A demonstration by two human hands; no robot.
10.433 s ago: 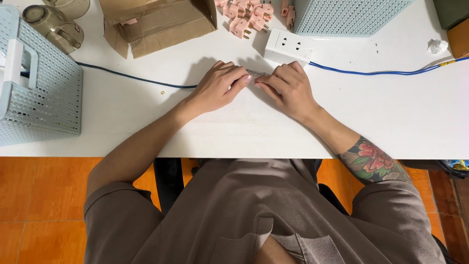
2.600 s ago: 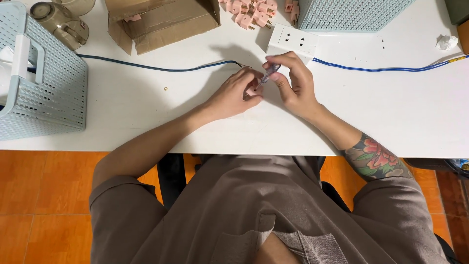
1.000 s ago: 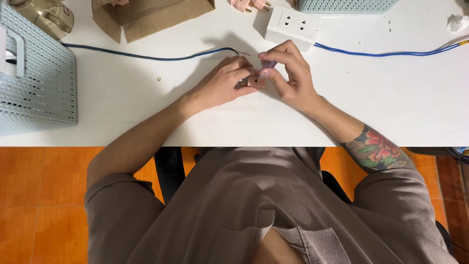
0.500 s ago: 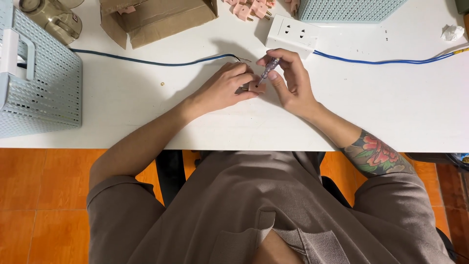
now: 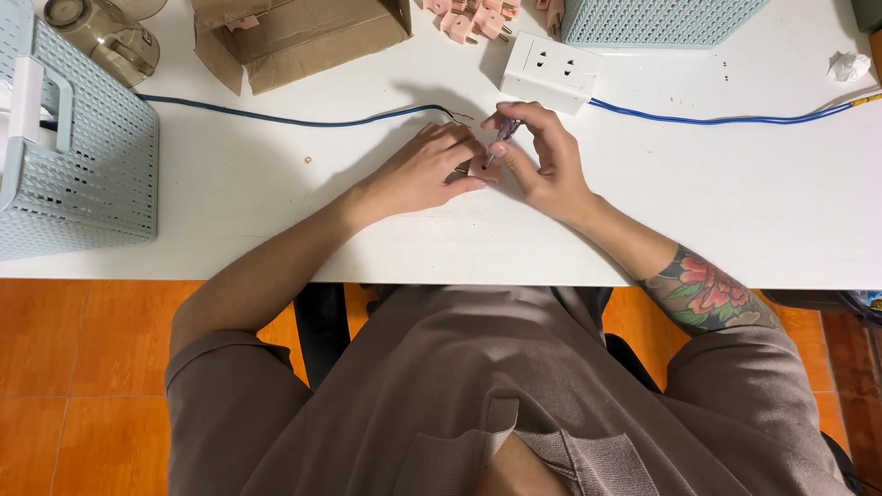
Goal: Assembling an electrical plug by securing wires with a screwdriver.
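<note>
Pink plug sat on the white table near its middle, pinched under the fingertips of the left hand, which was curled narrow over it. Right beside it, the right hand was closed around a small screwdriver with a clear handle, its tip angled down onto the plug. Both hands touched each other over the plug. A dark blue cable ran from the left across the table and ended with bare wire just beyond the left hand's fingers. Just beyond the hands lay a white socket block, and a brighter blue cable led from it off to the right. At the far edge were more pink plugs in a heap, a brown cardboard box and a pale blue perforated basket. Another such basket stood at the left, with a clear jar beyond it. A crumpled scrap of paper lay at the far right.
</note>
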